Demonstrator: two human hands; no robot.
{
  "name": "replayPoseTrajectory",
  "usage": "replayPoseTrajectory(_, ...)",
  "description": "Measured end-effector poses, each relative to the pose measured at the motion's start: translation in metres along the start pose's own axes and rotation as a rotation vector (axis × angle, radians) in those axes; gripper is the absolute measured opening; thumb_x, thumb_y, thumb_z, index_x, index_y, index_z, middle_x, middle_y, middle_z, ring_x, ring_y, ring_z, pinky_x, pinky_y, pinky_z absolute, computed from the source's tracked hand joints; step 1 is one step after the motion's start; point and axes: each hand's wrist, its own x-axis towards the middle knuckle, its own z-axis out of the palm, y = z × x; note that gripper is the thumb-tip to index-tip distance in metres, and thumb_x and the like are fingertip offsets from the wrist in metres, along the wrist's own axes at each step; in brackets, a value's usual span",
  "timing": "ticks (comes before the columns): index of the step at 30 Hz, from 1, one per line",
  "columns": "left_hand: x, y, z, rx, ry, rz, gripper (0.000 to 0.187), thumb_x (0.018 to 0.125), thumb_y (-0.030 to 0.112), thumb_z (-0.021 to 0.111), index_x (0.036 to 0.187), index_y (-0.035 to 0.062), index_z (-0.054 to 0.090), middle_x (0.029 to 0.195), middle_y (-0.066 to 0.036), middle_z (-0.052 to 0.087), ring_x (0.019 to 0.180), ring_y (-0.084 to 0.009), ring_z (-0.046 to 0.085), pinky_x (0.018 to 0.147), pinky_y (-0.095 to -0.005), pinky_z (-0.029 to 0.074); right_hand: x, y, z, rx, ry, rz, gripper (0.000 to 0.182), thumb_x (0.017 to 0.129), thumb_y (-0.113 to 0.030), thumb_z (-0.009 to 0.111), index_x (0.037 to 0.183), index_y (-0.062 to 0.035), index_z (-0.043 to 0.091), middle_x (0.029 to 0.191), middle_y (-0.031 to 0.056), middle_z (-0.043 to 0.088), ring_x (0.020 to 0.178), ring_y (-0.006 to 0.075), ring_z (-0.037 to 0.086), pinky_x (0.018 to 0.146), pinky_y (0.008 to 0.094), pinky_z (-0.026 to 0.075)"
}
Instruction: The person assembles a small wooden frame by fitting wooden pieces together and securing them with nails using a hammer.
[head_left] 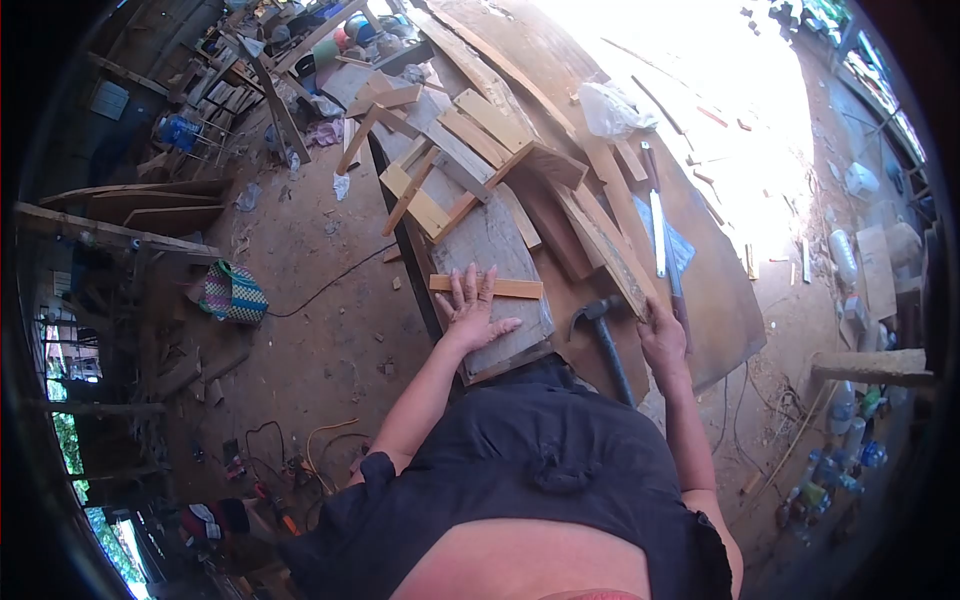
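Observation:
My left hand (474,312) lies flat with fingers spread, pressing across a short, narrow wooden strip (518,288) on a grey, worn plank (510,345). On the other side, my right hand (663,343) is closed at the near end of a long wooden board (610,250); its fingers are partly hidden. Between my hands rests a claw hammer (606,345), its head away from me. Just past my right hand lie a long, pale, straight metal blade or bar (658,230) with a dark end and a thin dark rod-like piece (677,295).
Ahead, a jointed wooden frame (470,150) of slats sits on the plank among offcuts. A clear plastic bag (612,110) lies beyond the boards. Brown sheet board (720,300) spreads right. A woven basket (234,292) and cords are on the dirt floor left; bottles (842,255) stand right.

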Motion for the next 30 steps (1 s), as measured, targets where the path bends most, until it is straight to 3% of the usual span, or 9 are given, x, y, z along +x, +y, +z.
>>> replayPoseTrajectory(10,0.003,-0.006,0.007,0.003,-0.042,-0.013,0.110,0.064,0.075,0.053,0.144,0.0271,-0.005,0.148,-0.013,-0.016,0.134,-0.0380,-0.021,0.098,-0.0663,-0.010,0.008,0.004,-0.005,0.089,-0.008,0.087,0.047,0.070,-0.012,0.064,0.116,-0.0072,0.057,0.100,0.0171,0.063,0.093,0.0298,0.061,0.082,0.0364,0.047)
replayPoseTrajectory(13,0.004,-0.005,0.006,0.007,-0.021,-0.004,0.110,0.064,0.076,0.053,0.144,0.0272,-0.005,0.149,-0.013,-0.015,0.133,-0.0384,-0.021,0.098,-0.0664,-0.009,0.019,0.008,-0.013,0.234,-0.046,0.157,0.047,0.069,-0.012,0.066,0.115,-0.0073,0.058,0.096,0.0153,0.065,0.087,0.0250,0.064,0.078,0.0332,0.048)
replayPoseTrajectory(15,0.003,-0.004,0.003,0.015,-0.025,0.004,0.110,0.063,0.076,0.053,0.144,0.0273,-0.005,0.149,-0.013,-0.015,0.134,-0.0386,-0.021,0.098,-0.0665,-0.009,0.026,0.018,-0.016,0.207,0.000,0.101,0.048,0.069,-0.006,0.065,0.116,-0.0033,0.057,0.080,0.0046,0.062,0.066,0.0099,0.054,0.066,0.0256,0.045)
replayPoseTrajectory(16,0.004,-0.003,0.002,0.006,-0.017,0.000,0.110,0.064,0.076,0.053,0.144,0.0272,-0.005,0.149,-0.013,-0.014,0.134,-0.0387,-0.021,0.098,-0.0667,-0.009,0.030,0.022,-0.018,0.244,0.034,0.085,0.048,0.069,-0.006,0.065,0.116,-0.0035,0.058,0.073,0.0022,0.059,0.061,0.0097,0.051,0.062,0.0248,0.044)
replayPoseTrajectory(17,0.003,-0.003,0.003,-0.003,-0.019,-0.001,0.110,0.064,0.075,0.053,0.144,0.0270,-0.005,0.149,-0.013,-0.014,0.134,-0.0388,-0.020,0.098,-0.0668,-0.008,0.032,0.025,-0.022,0.234,0.034,0.114,0.048,0.069,-0.006,0.065,0.116,-0.0035,0.058,0.073,0.0022,0.059,0.061,0.0097,0.051,0.062,0.0248,0.044)
replayPoseTrajectory(19,0.005,-0.004,0.006,-0.009,-0.069,-0.001,0.111,0.063,0.076,0.054,0.144,0.0275,-0.005,0.148,-0.012,-0.018,0.133,-0.0368,-0.023,0.099,-0.0659,-0.007,0.040,0.023,-0.036,0.221,-0.031,0.278,0.045,0.068,-0.012,0.066,0.112,-0.0077,0.060,0.089,0.0122,0.065,0.077,0.0214,0.062,0.074,0.0333,0.047)
replayPoseTrajectory(30,0.004,-0.003,0.005,0.023,-0.006,0.005,0.109,0.065,0.075,0.053,0.144,0.0262,-0.004,0.148,-0.013,-0.015,0.134,-0.0382,-0.021,0.099,-0.0666,-0.006,0.048,0.061,-0.008,0.193,0.075,0.175,0.040,0.070,-0.015,0.065,0.109,-0.0073,0.061,0.097,0.0164,0.060,0.089,0.0297,0.059,0.082,0.0364,0.045)
